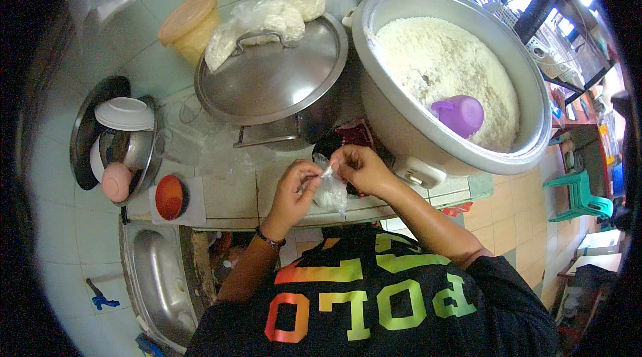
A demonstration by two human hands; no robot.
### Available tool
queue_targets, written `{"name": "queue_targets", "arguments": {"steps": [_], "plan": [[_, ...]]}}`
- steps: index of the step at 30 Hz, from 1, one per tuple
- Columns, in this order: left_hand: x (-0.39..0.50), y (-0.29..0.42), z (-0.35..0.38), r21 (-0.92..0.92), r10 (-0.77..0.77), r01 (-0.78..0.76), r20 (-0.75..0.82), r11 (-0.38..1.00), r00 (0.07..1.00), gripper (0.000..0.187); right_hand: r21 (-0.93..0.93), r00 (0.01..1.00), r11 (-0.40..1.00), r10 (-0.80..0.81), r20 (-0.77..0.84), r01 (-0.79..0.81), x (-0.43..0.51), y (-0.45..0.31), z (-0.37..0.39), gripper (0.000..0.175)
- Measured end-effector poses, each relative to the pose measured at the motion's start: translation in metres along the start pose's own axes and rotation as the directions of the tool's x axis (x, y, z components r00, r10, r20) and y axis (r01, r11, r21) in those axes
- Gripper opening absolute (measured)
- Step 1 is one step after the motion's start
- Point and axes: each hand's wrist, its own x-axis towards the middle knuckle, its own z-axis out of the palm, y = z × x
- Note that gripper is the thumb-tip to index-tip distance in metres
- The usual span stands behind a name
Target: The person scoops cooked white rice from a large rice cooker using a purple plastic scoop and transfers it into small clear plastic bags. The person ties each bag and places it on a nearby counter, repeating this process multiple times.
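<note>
Between my hands is a small clear plastic bag [332,195] with white contents that look like rice. My left hand [297,187] pinches the bag's twisted neck from one side. From the other side, my right hand [362,170] grips the same neck between thumb and fingers. The bag hangs just above the tiled counter [225,206], near its front edge. To the right stands a large rice cooker pot [373,106] full of cooked white rice [441,56]. A purple plastic cup [464,115] lies tipped on the rice.
A lidded steel pot [281,91] behind my hands carries filled plastic bags [273,18]. Further left are a yellow tub [190,26], an orange-red bowl [169,197] and stacked bowls in a metal basin [140,144]. A steel sink [160,277] sits lower left; a green plastic stool [577,194] stands right.
</note>
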Motion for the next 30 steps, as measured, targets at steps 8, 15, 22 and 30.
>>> {"name": "queue_targets", "arguments": {"steps": [8, 15, 22, 30], "plan": [[0.004, 0.011, -0.003, 0.387, 0.066, -0.073, 0.031, 0.919, 0.997, 0.009, -0.356, 0.953, 0.909, -0.276, -0.126, 0.216, -0.002, -0.011, 0.009, 0.006], [-0.008, -0.001, 0.000, -0.352, -0.565, 0.509, -0.071, 0.785, 0.822, 0.018, -0.348, 0.824, 0.895, -0.409, -0.393, 0.279, -0.009, -0.012, 0.012, 0.016], [-0.012, 0.005, 0.000, -0.271, -0.551, 0.516, -0.071, 0.813, 0.831, 0.015, -0.426, 0.850, 0.805, -0.509, -0.137, 0.413, -0.018, -0.008, 0.029, 0.018], [-0.008, -0.003, -0.012, 0.311, -0.141, 0.182, -0.150, 0.933, 0.979, 0.013, -0.261, 0.919, 0.882, -0.362, 0.158, 0.392, -0.001, 0.007, 0.010, 0.012]]}}
